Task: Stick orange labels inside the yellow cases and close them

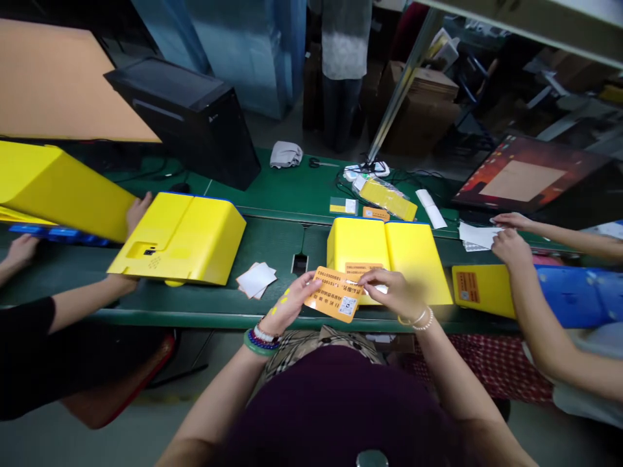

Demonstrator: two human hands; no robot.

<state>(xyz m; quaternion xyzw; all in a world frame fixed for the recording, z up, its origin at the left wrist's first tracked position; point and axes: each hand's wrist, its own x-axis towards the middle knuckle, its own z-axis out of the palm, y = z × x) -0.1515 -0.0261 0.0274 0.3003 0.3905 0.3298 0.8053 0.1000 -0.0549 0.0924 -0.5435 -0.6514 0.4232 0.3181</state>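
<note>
Wore a dark purple top (335, 408) and checked beige cloth (294, 344); bore yellow spots (284, 299) on the left hand (291, 303), white, dark-blue and green bracelets (263, 341) at its wrist, pale beads (427, 322) on the right wrist (417, 310).

Both hands (287, 302) hold a printed orange card (331, 299).

Cannot see the standing person's (345, 48) head; nor all the label (364, 266) behind the card (332, 298). Cannot see the right hand's (392, 288) back sharply.
</note>
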